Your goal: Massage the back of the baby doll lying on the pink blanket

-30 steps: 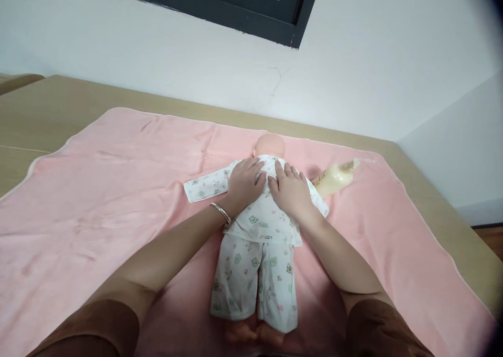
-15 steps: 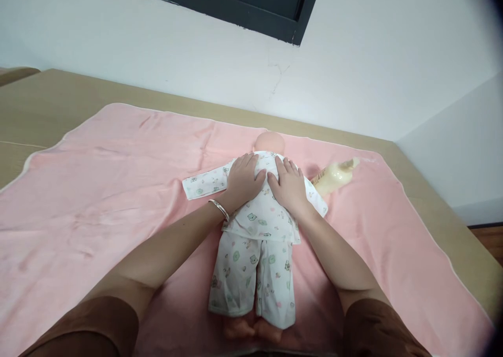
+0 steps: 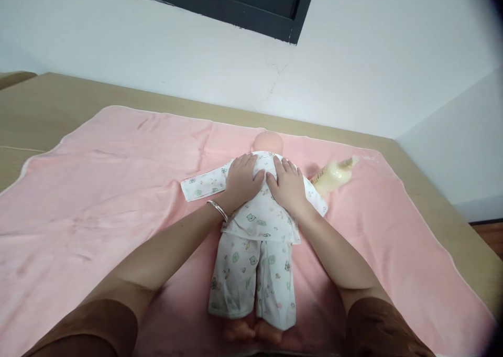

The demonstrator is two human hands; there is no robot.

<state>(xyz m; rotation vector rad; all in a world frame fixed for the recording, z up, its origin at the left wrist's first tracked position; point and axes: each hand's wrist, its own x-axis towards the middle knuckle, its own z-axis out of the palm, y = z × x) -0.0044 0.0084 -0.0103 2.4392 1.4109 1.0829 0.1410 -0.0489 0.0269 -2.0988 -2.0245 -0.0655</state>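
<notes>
Doll (image 3: 261, 218), nearby bottle (image 3: 340, 173), brown markings (image 3: 318, 176) unreadable

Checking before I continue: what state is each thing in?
Doll: lying flat, clothed, no face visible
Left hand: flat on doll's torso, open
Right hand: likewise
Pink blanket: spread out, creased
Bottle: on its side, partly hidden
Bracelet: worn on left wrist
Window: mostly cropped, unclear

- Table (image 3: 31, 100): wall (image 3: 196, 68) along its 12 o'clock edge; window frame (image 3: 243, 13) in wall.
- Blanket (image 3: 98, 189): on table.
- Doll (image 3: 271, 223): on blanket, head (image 3: 268, 142) at 12 o'clock, feet (image 3: 238, 330) at 6.
- Left hand (image 3: 244, 179): on doll's upper body, 11 o'clock from its middle.
- Right hand (image 3: 290, 186): likewise, 1 o'clock.
- Bottle (image 3: 340, 173): on blanket, 2 o'clock from doll's middle, beside its sleeve (image 3: 317, 198).
</notes>
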